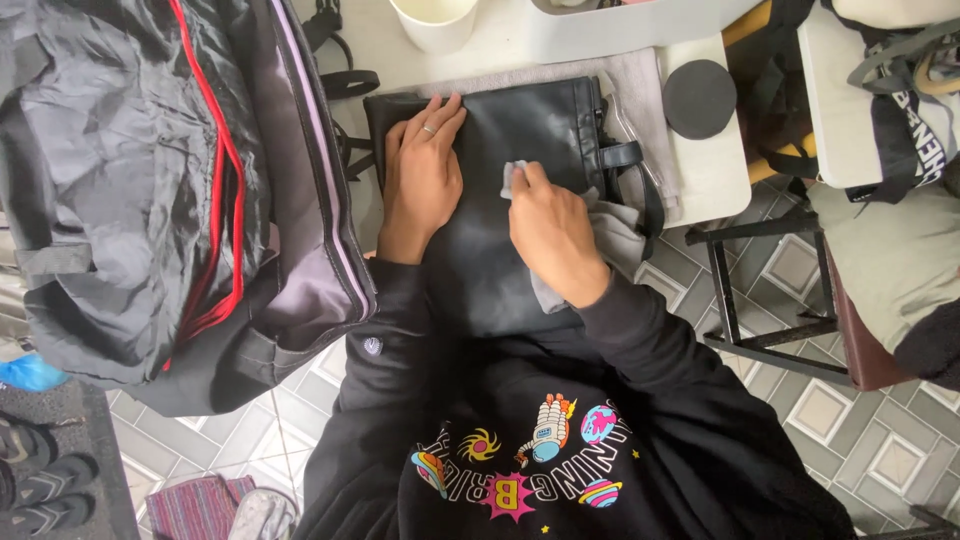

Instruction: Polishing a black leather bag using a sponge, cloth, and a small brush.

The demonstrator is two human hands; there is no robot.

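A black leather bag [530, 130] lies flat on a white table [715, 165], partly over my lap. My left hand [422, 180] rests flat on the bag's left side, fingers together, a ring on one finger. My right hand [550, 230] presses a grey cloth [515, 178] against the bag's middle, fingers closed on the cloth. More of the cloth [615, 235] trails out under my right wrist. The bag's strap and metal buckle [625, 150] lie at its right edge.
A large black bag with a red zipper [150, 180] fills the left. A white cup [435, 22] and a round black lid [699, 97] sit on the table. A dark stool frame [770, 290] stands on the tiled floor at the right. Sandals [40, 480] lie at the bottom left.
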